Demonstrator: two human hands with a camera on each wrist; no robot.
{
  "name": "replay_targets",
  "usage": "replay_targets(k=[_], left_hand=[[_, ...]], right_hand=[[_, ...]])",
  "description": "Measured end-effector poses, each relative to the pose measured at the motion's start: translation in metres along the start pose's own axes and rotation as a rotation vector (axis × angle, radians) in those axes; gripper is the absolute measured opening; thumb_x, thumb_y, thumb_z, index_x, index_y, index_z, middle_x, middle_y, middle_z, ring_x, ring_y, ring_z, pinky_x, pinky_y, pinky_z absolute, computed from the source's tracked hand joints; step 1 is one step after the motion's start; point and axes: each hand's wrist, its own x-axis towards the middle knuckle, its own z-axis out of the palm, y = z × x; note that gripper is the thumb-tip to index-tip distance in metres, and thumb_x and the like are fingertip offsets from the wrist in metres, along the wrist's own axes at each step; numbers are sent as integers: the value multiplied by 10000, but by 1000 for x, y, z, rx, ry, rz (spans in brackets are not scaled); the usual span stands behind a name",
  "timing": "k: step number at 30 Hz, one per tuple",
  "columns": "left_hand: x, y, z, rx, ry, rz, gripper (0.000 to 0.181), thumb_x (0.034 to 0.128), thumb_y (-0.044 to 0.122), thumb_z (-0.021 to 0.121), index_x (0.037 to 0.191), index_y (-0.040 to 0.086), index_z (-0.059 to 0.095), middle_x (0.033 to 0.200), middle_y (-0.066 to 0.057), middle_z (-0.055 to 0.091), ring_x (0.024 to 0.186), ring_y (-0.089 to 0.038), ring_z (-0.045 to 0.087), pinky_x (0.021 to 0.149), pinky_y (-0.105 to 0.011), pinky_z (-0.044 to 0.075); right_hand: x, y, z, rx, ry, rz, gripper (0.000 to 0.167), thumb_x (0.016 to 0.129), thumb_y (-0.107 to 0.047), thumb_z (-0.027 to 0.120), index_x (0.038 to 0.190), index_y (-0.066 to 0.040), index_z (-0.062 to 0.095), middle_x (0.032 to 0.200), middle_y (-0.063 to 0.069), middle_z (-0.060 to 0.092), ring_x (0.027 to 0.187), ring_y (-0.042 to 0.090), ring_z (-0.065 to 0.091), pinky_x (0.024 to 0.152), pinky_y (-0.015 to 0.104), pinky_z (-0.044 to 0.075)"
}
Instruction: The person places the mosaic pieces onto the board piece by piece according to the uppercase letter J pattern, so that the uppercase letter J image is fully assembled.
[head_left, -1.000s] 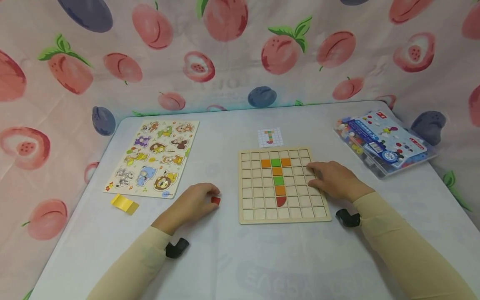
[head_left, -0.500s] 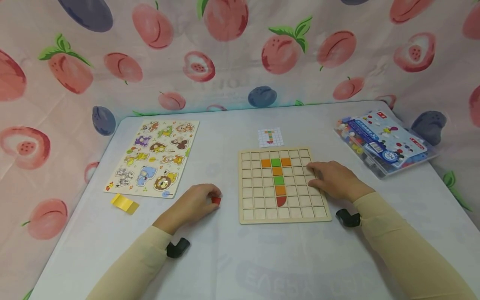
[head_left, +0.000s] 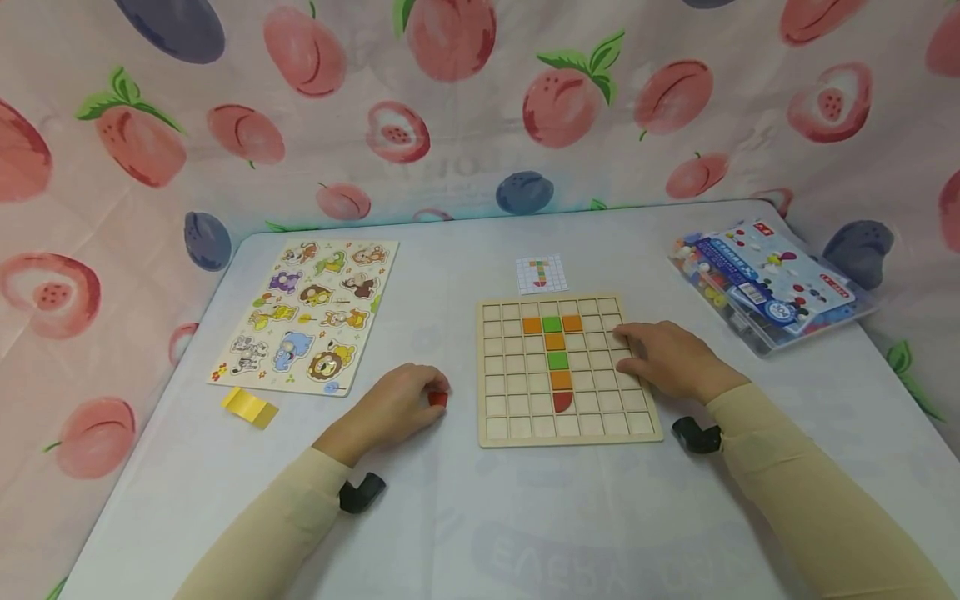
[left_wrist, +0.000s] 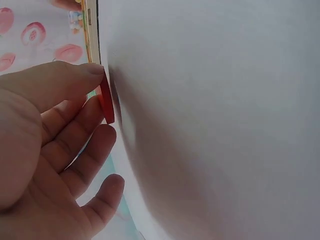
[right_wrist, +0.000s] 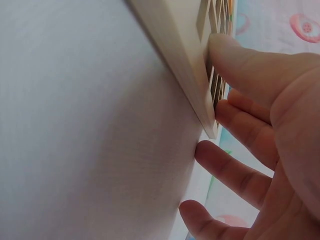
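Observation:
My left hand (head_left: 399, 406) pinches a small red tile (head_left: 438, 401) between thumb and fingers, left of the wooden grid board (head_left: 517, 442). In the left wrist view the red tile (left_wrist: 106, 102) is seen edge-on, tilted, close to the tabletop. Orange and green square tiles (head_left: 557, 361) form a T in the board's cells, with a red rounded tile (head_left: 562, 402) at its foot. My right hand (head_left: 671, 358) rests on the board's right edge. In the right wrist view its thumb (right_wrist: 225, 52) lies on the board, and the lower fingers spread loosely beside the corner.
A small pattern card (head_left: 541, 274) lies behind the board. On the left are an animal puzzle board (head_left: 300, 317) and a folded yellow piece (head_left: 250, 408). A clear plastic box (head_left: 772, 287) of colored pieces with a blue printed label stands at the back right.
My left hand has moved slightly right towards the board, carrying the red tile, with its fingers covering more of it. My right hand stays in place on the board.

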Motion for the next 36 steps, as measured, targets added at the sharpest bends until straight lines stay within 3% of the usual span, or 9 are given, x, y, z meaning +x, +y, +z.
replay_targets(k=[14,19,24,36], left_hand=[[16,21,0,18,-16,41,185,855,91,767,1033,99,715,936,36,651,879,-149,557,840,-322,498],[19,29,1,14,-17,89,170,851,89,769,1011,91,714,901,35,640,863,-155,552,813,-323,491],[22,34,3,-11,-23,138,144,852,86,765,981,100,703,879,51,627,862,-149,553,815,-324,485],[27,42,9,-57,-63,175,184,856,153,790,1012,105,704,895,60,637,864,-134,572,811,-307,490]], right_hand=[[0,2,0,-1,-3,-13,584,967,-280,669,1445,5,494,1388,252,543,1249,465,500,1044,613,370],[1,2,0,0,-1,-21,577,968,-277,670,1440,7,499,1378,249,553,1241,465,507,1038,613,376],[1,3,0,-3,0,-22,581,969,-278,666,1441,12,495,1376,250,555,1241,464,509,1038,610,378],[1,2,0,-18,4,-22,581,966,-274,671,1439,15,496,1359,252,566,1226,462,520,1029,606,389]])
